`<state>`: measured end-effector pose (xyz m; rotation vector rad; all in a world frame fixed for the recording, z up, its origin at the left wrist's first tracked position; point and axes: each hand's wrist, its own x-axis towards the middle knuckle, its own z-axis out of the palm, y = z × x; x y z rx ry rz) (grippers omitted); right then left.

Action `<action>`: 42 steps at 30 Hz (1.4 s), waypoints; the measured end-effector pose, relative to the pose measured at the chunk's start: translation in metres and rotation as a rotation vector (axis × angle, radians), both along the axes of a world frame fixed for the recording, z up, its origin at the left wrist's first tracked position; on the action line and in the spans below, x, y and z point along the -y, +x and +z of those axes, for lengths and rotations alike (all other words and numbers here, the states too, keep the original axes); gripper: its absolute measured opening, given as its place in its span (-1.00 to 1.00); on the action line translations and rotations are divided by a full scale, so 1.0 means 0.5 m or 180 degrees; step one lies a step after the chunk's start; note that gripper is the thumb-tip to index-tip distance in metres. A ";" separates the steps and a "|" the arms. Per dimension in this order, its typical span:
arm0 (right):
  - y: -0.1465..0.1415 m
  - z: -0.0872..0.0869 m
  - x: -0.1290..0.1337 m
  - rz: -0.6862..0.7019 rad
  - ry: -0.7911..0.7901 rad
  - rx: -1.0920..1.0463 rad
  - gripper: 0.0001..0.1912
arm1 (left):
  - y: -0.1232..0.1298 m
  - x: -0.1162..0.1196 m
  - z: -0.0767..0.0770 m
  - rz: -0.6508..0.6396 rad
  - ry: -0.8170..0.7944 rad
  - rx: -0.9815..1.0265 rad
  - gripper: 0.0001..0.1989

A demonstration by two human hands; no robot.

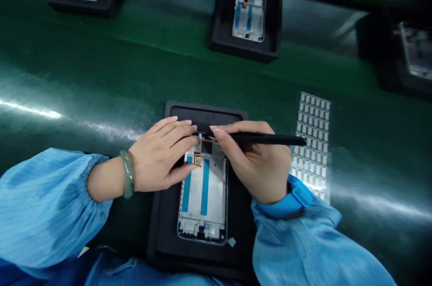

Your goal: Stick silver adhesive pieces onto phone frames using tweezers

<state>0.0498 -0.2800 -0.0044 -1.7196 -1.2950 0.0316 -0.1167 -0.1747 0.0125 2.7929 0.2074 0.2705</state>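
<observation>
A phone mid-frame [216, 187], silver with two blue strips, lies in a black foam tray [165, 232] in front of me. My left hand [165, 151] rests palm down over its upper left edge, fingers stretched out and holding nothing. Close to the left thumb is a small orange flex cable [197, 160]. Between thumb and fingers, my right hand [259, 155] grips slim black tweezers [270, 138], pointed left at the frame's top edge. The fingers partly hide their tips, so I cannot tell whether they touch a part.
A sheet of small pale stickers [312, 137] lies right of the tray on the green surface [101, 61]. Further back, a black tray [219, 29] holds another phone frame [249, 16]. More trays sit at the far left [111, 2] and right [374, 47].
</observation>
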 end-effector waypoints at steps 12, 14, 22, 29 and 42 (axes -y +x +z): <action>0.005 -0.007 -0.008 0.0402 0.0017 -0.0433 -0.90 | 0.000 0.000 -0.001 -0.0014 -0.0005 -0.0009 -0.61; 0.002 -0.002 -0.012 0.0346 -0.0032 -0.0362 -0.91 | 0.000 0.000 0.000 -0.0015 0.0014 -0.0023 -0.62; 0.000 -0.003 -0.009 0.0092 0.0001 -0.0197 -0.93 | -0.001 0.001 0.008 -0.0027 0.0142 -0.0193 -0.64; 0.001 -0.004 -0.008 0.0268 0.0001 -0.0219 -0.92 | -0.003 0.002 0.004 -0.0023 0.0158 -0.0165 -0.62; 0.007 -0.009 -0.007 -0.0043 0.0280 -0.0820 -0.95 | 0.012 0.005 0.004 -0.0015 0.0572 -0.0212 -0.71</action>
